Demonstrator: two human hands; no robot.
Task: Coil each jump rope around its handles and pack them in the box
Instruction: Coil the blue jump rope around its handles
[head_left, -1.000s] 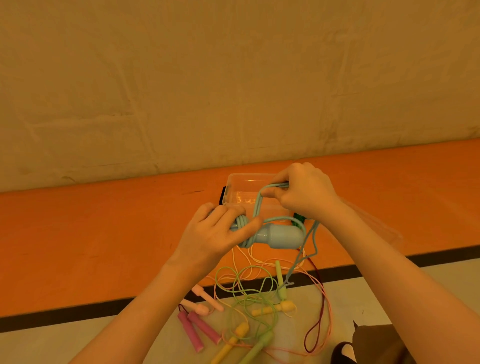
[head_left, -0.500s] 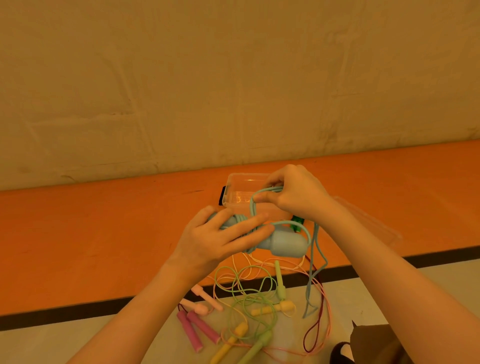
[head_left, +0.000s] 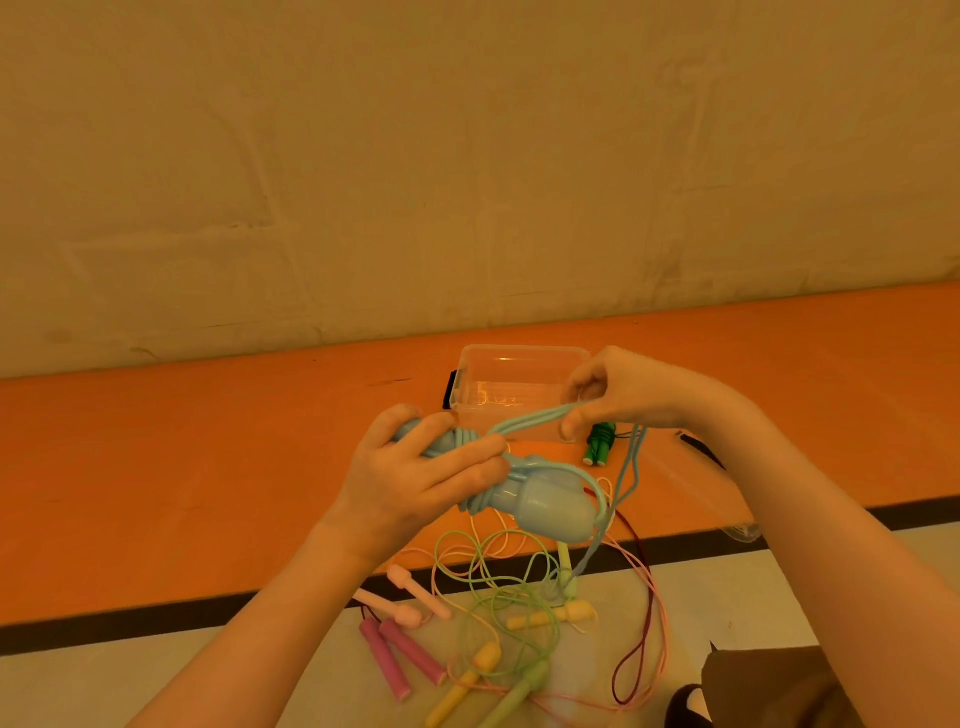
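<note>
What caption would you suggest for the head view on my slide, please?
Left hand grips blue handles while right hand pulls the blue rope taut above the clear box.

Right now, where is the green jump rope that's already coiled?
In the head view, the coiled green rope lies on the orange floor just right of the clear box, below the right hand.

Lt blue rope (head_left: 550, 501), clear box (head_left: 519, 384), orange floor (head_left: 208, 467), green rope (head_left: 601, 444).
</note>
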